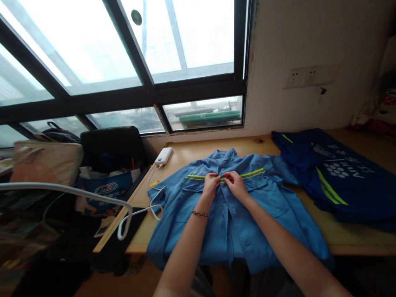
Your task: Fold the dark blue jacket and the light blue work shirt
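Observation:
A light blue work jacket [269,202] with a yellow-green reflective stripe lies spread on the wooden table, its collar away from me and its lower edge hanging over the front. Both hands meet at the front opening, level with the stripe. My left hand [211,184] pinches the left front edge; a braided bracelet is on that wrist. My right hand [235,184] pinches the right front edge just beside it. The fingertips hide whatever small fastening is between them. Below the hands the two front edges hang apart.
A folded dark blue garment [337,173] with white print lies on the table [355,243] at the right. A white power bank [163,156] with a white cable [156,206] sits at the left edge. Bags and a black chair [113,144] stand left, under the window.

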`<act>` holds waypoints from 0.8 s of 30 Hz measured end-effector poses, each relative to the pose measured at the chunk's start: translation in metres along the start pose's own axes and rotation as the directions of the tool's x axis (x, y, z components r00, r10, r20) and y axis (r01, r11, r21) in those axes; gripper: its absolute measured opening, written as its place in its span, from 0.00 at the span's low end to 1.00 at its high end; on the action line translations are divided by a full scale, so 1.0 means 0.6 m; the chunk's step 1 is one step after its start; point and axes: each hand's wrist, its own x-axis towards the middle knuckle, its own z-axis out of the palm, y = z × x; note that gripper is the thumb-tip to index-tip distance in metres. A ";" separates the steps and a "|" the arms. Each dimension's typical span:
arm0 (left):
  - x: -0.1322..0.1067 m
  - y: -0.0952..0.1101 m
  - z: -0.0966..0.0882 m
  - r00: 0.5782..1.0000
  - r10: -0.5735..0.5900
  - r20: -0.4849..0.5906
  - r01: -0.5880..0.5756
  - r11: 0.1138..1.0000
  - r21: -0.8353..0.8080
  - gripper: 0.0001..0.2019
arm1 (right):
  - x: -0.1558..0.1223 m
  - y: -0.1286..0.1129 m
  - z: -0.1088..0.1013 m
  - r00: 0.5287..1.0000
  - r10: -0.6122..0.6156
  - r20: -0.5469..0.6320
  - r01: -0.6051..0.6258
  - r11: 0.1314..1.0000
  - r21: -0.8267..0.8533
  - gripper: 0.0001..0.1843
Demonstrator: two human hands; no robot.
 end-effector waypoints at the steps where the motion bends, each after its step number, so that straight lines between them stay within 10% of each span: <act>1: 0.001 -0.002 0.001 1.000 -0.005 -0.003 0.005 1.000 -0.015 0.16 | 0.000 -0.001 0.000 1.000 0.009 0.001 -0.009 1.000 0.007 0.09; 24: 0.026 -0.024 -0.009 0.959 0.213 0.188 -0.211 0.977 -0.032 0.18 | 0.007 0.038 0.003 0.987 0.122 0.099 -0.110 0.986 -0.126 0.20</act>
